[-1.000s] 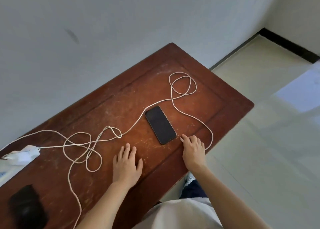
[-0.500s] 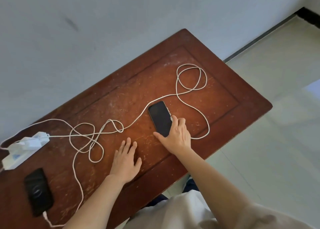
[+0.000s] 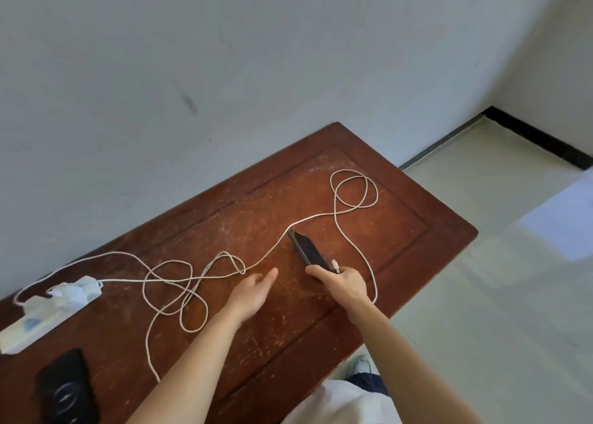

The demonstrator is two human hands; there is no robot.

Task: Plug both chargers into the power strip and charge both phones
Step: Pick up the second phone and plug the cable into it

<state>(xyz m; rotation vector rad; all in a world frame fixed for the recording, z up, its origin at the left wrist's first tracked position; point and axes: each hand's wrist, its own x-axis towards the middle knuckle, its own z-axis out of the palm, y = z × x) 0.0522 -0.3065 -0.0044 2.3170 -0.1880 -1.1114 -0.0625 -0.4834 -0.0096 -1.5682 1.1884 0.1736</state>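
The near end of the phone [image 3: 306, 248] is being gripped and tilted by the right hand [image 3: 343, 282], the plug [image 3: 335, 265] pinched beside it, while the left hand [image 3: 253, 290] is being held open nearby; the plug is best lined up squarely before being pushed in.

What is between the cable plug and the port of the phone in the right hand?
Nothing visible. The right hand holds the phone tilted on edge, with the cable plug beside its near end. The port itself is hidden by the fingers.

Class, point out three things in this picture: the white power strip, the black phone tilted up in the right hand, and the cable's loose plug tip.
White power strip [image 3: 38, 321], head view: its long top face.
Black phone [image 3: 307, 247], head view: its dark screen.
Plug tip [image 3: 335, 264], head view: the connector end by the right hand [image 3: 341, 284].
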